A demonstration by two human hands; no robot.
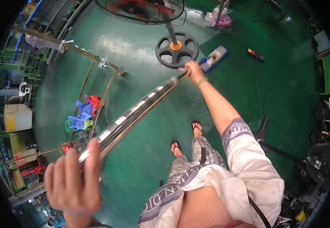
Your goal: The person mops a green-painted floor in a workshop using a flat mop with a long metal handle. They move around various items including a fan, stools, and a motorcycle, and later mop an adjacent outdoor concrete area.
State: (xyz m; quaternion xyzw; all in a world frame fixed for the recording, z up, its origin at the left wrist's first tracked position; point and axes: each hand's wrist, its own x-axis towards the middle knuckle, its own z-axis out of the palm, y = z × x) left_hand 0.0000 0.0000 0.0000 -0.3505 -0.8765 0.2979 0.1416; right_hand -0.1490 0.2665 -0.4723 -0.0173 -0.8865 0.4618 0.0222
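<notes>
A flat mop runs diagonally across the view, with a shiny metal handle and a blue-and-white head at its far end. My left hand, close at the lower left, has its fingers curled round the near end of the handle. Just short of the mop head, my right hand grips the handle with the arm stretched forward. The handle is tilted, its left end closer to me, and looks slightly blurred.
A floor fan's round base stands beyond my right hand. A power strip lies on the green floor. To the left, a metal frame surrounds stacked plastic stools. Another fan is at the right.
</notes>
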